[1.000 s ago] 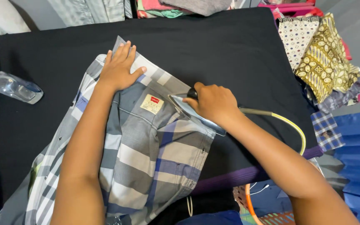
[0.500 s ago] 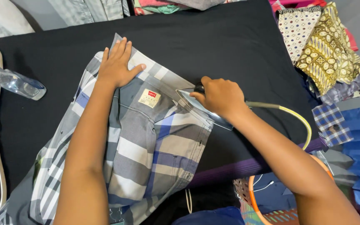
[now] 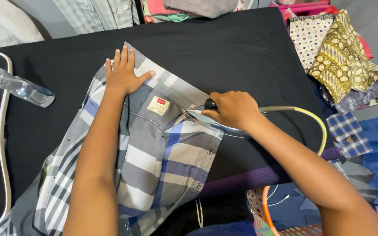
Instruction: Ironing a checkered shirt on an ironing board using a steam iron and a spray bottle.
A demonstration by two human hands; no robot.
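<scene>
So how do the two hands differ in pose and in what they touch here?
The left hand lies flat with fingers spread, pressing the plaid shirt near its collar; the right hand is curled in a closed grip around the iron handle. The left hand touches cloth directly, the right only the iron. Both are over the black ironing surface.

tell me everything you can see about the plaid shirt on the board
The plaid shirt is woven cloth in grey, white and blue checks, with a small pale label inside below the collar and snap studs along one edge. It lies spread flat on the black ironing surface, its lower part trailing off the near edge. The left hand presses flat on its upper part; the right hand holds an iron on its right edge.
</scene>
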